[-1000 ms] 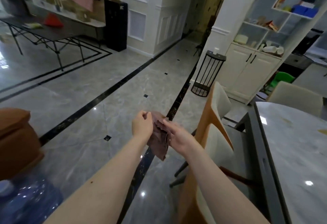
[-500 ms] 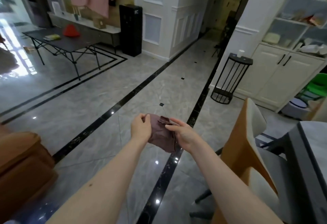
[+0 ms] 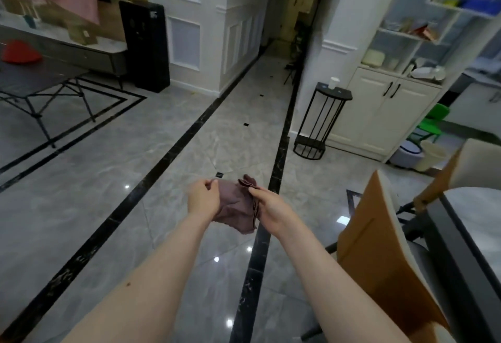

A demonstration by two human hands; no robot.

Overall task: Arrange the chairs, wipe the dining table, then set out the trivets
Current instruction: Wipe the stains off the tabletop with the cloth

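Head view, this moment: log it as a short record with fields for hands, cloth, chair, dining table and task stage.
left hand: pinches the cloth's left edge
right hand: grips the bunched right side
cloth: brown-purple, held between both hands above the floor
chair: orange-backed, at the table's edge on the right
dining table: marble top, partly in view
task stage: wiping not yet begun

Left of the orange chair [image 3: 379, 239] the floor [image 3: 135, 193] lies open — its backrest blocks reach toward the dining table [image 3: 477, 223].
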